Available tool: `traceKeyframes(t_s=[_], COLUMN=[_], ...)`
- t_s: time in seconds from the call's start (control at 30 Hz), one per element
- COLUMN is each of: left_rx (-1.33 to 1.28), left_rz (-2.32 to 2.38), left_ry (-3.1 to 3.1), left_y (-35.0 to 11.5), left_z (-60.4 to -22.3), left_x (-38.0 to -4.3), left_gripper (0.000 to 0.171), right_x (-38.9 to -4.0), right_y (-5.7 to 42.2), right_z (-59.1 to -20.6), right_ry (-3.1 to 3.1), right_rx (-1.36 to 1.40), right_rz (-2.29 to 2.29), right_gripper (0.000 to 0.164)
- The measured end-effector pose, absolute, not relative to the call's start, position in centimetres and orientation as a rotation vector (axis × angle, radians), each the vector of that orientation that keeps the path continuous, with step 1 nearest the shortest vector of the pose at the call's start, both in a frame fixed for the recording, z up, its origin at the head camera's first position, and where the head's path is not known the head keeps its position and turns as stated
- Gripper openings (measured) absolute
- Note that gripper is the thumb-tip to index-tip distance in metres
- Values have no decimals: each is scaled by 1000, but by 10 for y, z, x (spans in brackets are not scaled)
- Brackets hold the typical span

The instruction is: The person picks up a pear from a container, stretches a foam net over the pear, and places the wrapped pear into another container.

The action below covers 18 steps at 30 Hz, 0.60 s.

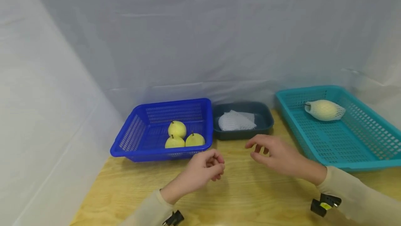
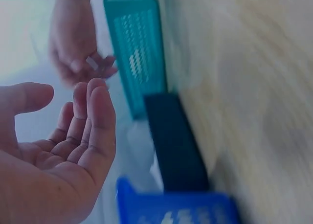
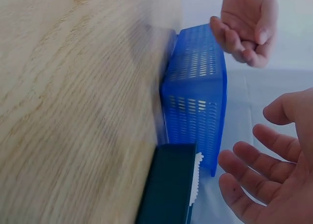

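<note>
Both hands hover over the table with nothing in them. The left hand [image 1: 202,168] is just in front of the blue basket [image 1: 125,151], its fingers loosely bent in the left wrist view. My right hand [image 1: 277,154], fingers relaxed and apart, is in front of the dark tray [image 1: 242,135] and left of the teal basket [image 1: 300,139]. Three yellow-green pears [image 1: 177,129] sit in the blue basket's front right part. White foam net sleeves [image 1: 236,120] lie in the dark tray. One pear in a foam net [image 1: 325,110] rests in the teal basket.
The wooden table [image 1: 238,191] carries all three containers in a row along its back. Pale sheeting [image 1: 188,45] hangs behind them and on the left side. The dark tray stands between the two baskets.
</note>
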<state>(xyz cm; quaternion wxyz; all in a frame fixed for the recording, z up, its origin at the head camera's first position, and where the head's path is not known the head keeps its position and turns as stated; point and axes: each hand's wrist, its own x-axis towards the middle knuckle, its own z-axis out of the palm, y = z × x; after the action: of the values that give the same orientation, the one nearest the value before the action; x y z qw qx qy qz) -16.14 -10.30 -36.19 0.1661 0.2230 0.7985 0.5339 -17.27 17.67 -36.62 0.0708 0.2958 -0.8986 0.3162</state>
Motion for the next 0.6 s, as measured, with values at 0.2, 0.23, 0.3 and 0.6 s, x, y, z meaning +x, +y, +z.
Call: traceKeyframes(t_s=[0.2, 0.23, 0.3, 0.6], left_rx=[610, 611, 588, 441], left_rz=[1501, 1493, 1478, 1334], left_ry=[2431, 2465, 2539, 2954], left_y=[-139, -146, -158, -209], left_z=[-348, -346, -341, -329], left_x=[-161, -161, -160, -164], left_gripper=[15, 16, 16, 12], right_x=[-175, -175, -175, -177], right_y=[174, 174, 173, 171], right_z=[-370, -371, -372, -375], right_ry=[-2731, -2732, -2734, -2728], right_rx=[904, 910, 918, 949], right_rz=[933, 937, 949, 976], right_gripper=[20, 20, 20, 20])
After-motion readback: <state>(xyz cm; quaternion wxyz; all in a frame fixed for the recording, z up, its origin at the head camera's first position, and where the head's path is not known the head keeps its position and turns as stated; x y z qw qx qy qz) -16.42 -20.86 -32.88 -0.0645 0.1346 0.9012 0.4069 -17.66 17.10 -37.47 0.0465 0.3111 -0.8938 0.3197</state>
